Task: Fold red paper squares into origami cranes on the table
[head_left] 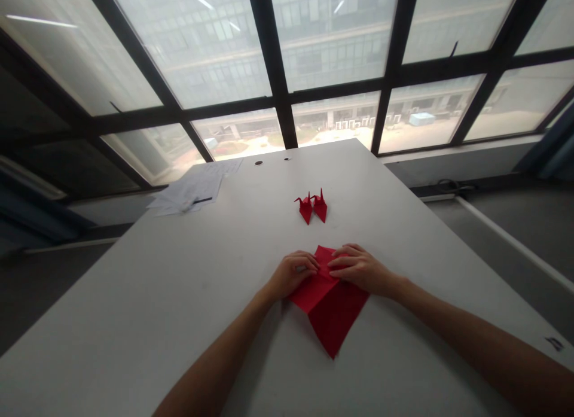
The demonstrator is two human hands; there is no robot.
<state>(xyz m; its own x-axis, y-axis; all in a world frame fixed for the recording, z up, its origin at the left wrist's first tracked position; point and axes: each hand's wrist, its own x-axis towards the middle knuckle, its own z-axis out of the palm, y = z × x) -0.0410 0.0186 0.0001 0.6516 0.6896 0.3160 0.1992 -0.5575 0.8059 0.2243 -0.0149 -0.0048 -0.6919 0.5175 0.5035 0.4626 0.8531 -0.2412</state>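
Observation:
A creased square of red origami paper (338, 318) lies on the table close to me, one corner pointing my way and a raised fold running across it. My left hand (293, 274) is closed at its left edge, curled fingers and thumb meeting on the paper. Across the upper right part rests my right hand (359, 270), its fingers stretched out and slightly apart, pressing on the surface. Both palms hide some of the sheet's edges. Just beyond stand two finished red paper cranes, a left crane (305, 210) and a right crane (320, 207), side by side and seemingly touching.
The white table (215, 321) reaches toward large dark-framed windows (280, 100). Loose paper sheets (197, 186) with a dark pen (202, 200) lie at its far left. Two small round holes are near the far edge. A dark cable (452, 186) lies beyond the right side.

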